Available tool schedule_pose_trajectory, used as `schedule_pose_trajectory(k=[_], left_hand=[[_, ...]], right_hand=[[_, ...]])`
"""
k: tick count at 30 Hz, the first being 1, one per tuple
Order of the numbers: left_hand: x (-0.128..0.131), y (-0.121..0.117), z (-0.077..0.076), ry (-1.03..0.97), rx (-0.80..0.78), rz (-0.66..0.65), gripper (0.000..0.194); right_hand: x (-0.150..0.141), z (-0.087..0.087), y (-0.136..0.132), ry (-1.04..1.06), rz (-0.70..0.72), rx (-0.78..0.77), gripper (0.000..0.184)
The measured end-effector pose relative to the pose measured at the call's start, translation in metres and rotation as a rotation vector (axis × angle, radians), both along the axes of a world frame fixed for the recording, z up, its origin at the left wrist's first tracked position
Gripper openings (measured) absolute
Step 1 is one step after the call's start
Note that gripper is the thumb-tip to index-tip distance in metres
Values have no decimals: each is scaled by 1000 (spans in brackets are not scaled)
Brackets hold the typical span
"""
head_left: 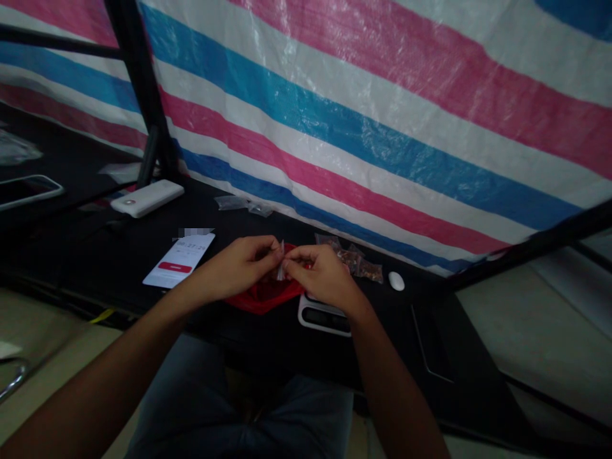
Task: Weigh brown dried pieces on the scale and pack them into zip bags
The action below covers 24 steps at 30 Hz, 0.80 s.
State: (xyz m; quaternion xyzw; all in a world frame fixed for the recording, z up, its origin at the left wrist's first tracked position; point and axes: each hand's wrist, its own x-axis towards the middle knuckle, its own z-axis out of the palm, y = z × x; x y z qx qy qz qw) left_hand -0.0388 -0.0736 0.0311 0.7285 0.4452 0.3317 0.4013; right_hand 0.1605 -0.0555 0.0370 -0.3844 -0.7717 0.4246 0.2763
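Observation:
My left hand [248, 262] and my right hand [325, 275] meet above the middle of the table's front part. Between their fingertips is a small clear plastic bag [280, 273], held upright, and both hands pinch it near its top. Right beneath lies an open red plastic bag [255, 302], whose contents are mostly hidden. A white digital scale [325, 322] sits under my right wrist, partly covered. Just beyond my right hand, several small clear bags [370, 270] hold bits of something brownish.
A phone [178, 260] with a lit timer lies left of my hands. Behind it is a white power bank [148, 198]. Flat clear bags [243, 205] lie near the striped sheet [335, 137]. To the right are a white oval object [396, 281] and a dark flat device [431, 344].

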Motion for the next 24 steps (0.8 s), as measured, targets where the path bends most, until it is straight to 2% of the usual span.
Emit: schedule_pose_trajectory(k=[3, 6, 11, 18, 21, 24], left_hand=[[2, 0, -1, 56, 41, 14, 31], [4, 1, -1, 112, 67, 54, 24], [8, 2, -3, 197, 61, 105, 24], [5, 2, -6, 283, 53, 179, 25], [1, 1, -5, 253, 34, 186, 26], [0, -5, -3, 269, 59, 190, 27]], right_hand=[[-1, 3, -6, -163, -55, 178, 20], [-4, 9, -12, -349, -186, 311, 15], [-13, 16, -21, -466, -295, 306, 16], [-10, 12, -19, -520, -380, 313, 15], [-2, 11, -16, -462, -414, 297, 13], [2, 9, -15, -379, -388, 263, 17]])
